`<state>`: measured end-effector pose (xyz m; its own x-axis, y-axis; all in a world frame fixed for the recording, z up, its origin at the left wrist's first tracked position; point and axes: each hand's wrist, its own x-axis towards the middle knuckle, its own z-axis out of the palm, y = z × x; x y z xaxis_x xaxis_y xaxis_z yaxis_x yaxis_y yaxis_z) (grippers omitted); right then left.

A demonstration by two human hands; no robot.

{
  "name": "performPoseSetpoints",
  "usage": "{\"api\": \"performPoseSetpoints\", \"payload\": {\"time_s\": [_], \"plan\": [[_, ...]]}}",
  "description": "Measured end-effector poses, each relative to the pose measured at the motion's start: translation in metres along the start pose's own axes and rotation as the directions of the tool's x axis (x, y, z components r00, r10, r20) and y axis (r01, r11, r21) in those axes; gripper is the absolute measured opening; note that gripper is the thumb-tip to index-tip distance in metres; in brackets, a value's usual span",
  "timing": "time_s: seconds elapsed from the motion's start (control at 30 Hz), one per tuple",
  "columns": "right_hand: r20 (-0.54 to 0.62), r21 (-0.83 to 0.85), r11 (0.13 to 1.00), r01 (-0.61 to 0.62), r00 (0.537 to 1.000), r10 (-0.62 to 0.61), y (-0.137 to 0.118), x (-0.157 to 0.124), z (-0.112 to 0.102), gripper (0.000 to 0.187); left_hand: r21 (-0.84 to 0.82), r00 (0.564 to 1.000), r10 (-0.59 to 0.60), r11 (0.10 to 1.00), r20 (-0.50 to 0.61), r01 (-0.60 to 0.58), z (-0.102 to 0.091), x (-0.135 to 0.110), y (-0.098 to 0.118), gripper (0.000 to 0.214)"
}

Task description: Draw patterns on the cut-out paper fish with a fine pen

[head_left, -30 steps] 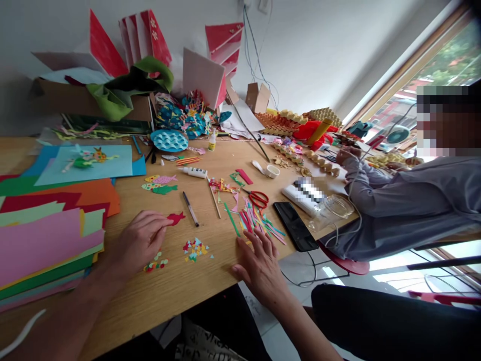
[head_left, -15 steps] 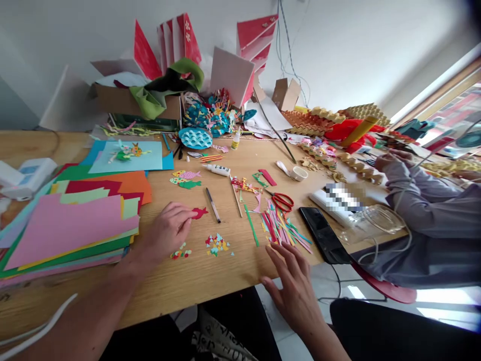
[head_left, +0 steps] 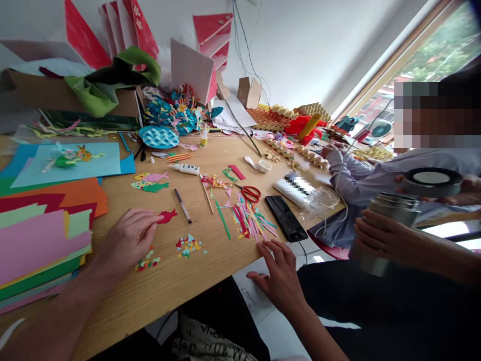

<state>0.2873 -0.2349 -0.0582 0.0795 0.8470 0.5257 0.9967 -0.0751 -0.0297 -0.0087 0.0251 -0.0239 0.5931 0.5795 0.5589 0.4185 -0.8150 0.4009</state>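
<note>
My left hand (head_left: 128, 238) lies on the wooden table (head_left: 124, 296), its fingertips touching a red paper fish cut-out (head_left: 167, 216). Small confetti-like paper pieces (head_left: 188, 245) and a cluster of coloured dots (head_left: 148, 260) lie just beyond and below that hand. A black-and-silver pen (head_left: 182, 205) lies past the fish. My right hand (head_left: 278, 271) rests with spread fingers at the table's front edge, holding nothing. Coloured paper strips (head_left: 250, 223) lie just above it, and red-handled scissors (head_left: 250, 193) lie further back.
Stacked coloured card sheets (head_left: 41, 245) fill the left side. At right, another person's hands hold a steel flask (head_left: 391, 230), beside a black phone (head_left: 285, 218) and a glass jar (head_left: 323, 200). Another seated person works further along; boxes and paper crafts crowd the back.
My view has swung, shifting the table left and upward in the picture. Another person's hands with a steel flask have entered at right. My right hand has moved nearer the table's edge.
</note>
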Motion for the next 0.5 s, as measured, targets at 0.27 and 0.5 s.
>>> {"api": "performPoseSetpoints", "payload": {"time_s": [0.27, 0.5], "plan": [[-0.09, 0.003, 0.997, 0.078, 0.993, -0.078, -0.003, -0.004, -0.008, 0.032, -0.016, 0.999, 0.042, 0.999, 0.012, -0.042, 0.002, -0.001, -0.001, 0.024], [-0.208, 0.08, 0.995, 0.064, 0.977, -0.047, -0.007, -0.003, -0.024, 0.029, -0.007, 0.999, 0.04, 0.999, 0.02, -0.04, 0.0, 0.0, -0.001, 0.025]]}}
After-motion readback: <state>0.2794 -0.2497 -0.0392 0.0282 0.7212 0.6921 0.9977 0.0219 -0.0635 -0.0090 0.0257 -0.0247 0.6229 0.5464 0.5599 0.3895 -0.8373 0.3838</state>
